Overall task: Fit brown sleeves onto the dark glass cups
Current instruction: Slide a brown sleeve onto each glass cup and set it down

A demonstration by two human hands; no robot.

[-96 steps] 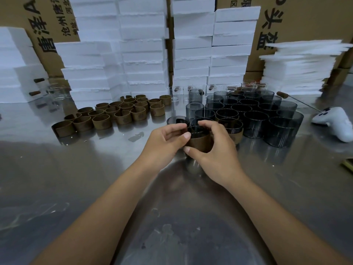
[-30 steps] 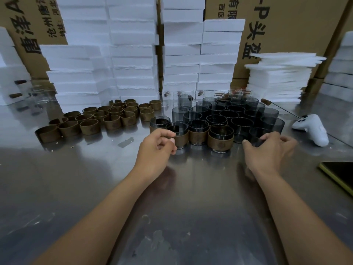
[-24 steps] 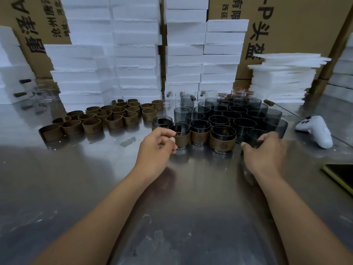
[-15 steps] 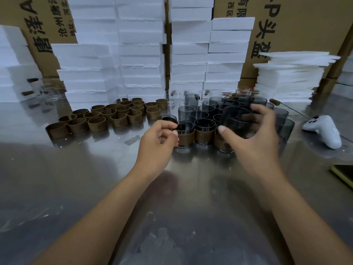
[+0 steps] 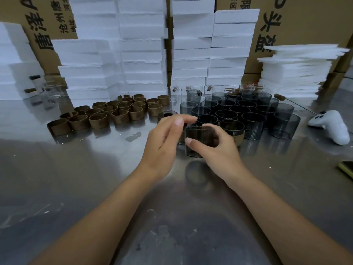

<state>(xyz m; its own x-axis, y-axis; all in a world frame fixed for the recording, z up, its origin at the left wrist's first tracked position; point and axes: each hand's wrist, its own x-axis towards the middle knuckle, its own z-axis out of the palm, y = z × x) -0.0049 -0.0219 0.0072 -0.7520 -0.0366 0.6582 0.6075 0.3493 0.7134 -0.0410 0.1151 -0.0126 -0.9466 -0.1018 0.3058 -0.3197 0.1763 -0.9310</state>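
Centre frame: right hand (image 5: 219, 152) grasps a bare dark glass cup (image 5: 200, 136) over the bench (image 5: 95, 178). Left hand (image 5: 164, 138) beside it, fingers loosely extended, released. Brown sleeves (image 5: 107, 115) stand upper left.

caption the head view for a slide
Right hand grips an unsleeved dark glass cup; left hand open beside it, brown sleeves behind.

Right grip (image 5: 219, 150) curled, left grip (image 5: 164, 142) loose.

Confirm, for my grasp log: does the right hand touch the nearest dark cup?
Touching. Head view: the right hand curls thumb and fingers round the dark cup.
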